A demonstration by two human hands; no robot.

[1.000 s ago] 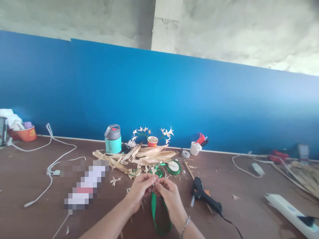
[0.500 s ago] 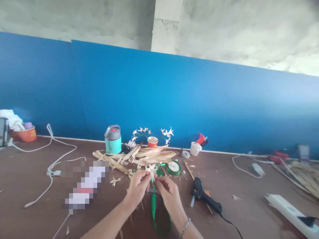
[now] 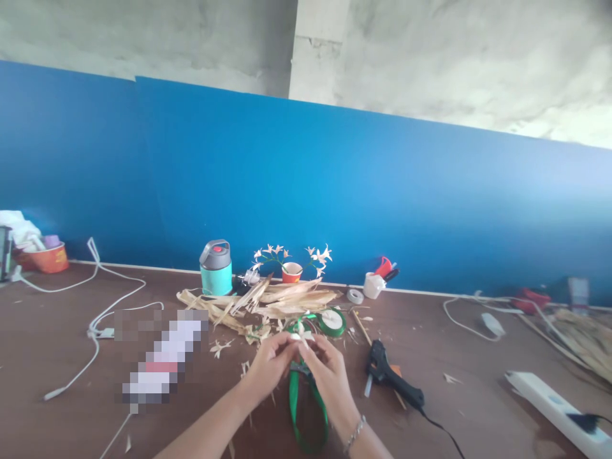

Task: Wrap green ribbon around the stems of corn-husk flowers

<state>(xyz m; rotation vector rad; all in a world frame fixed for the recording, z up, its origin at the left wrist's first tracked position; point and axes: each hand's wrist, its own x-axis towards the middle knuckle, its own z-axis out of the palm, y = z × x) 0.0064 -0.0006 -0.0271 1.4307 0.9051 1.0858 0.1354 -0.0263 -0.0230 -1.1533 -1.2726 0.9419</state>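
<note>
Both hands meet over the middle of the table around a small pale flower (image 3: 303, 333) of husk-like petals. My left hand (image 3: 268, 364) is closed, thumb and forefinger pinching the flower from the left. From the right, my right hand (image 3: 329, 364) is closed too, its thumb and fingertips pressed to the same flower. Below them a loop of green ribbon (image 3: 293, 403) hangs or lies toward the near edge, beside a grey metal piece partly hidden by the hands. A spool of green ribbon (image 3: 343, 324) lies just behind. Dried corn husks (image 3: 299, 298) spread out beyond it.
A black glue gun (image 3: 394, 377) lies at right, its cable trailing nearward. Behind the husks stand a turquoise flask (image 3: 216, 279) and a paper cup (image 3: 292, 274) with flower stems. A white power strip (image 3: 557, 408) is far right; white cables (image 3: 98, 306) run at left.
My hands have come together, and the right fingers now press against the flower. The flower has dropped slightly and moved a little right, its petals more covered by the fingers.
</note>
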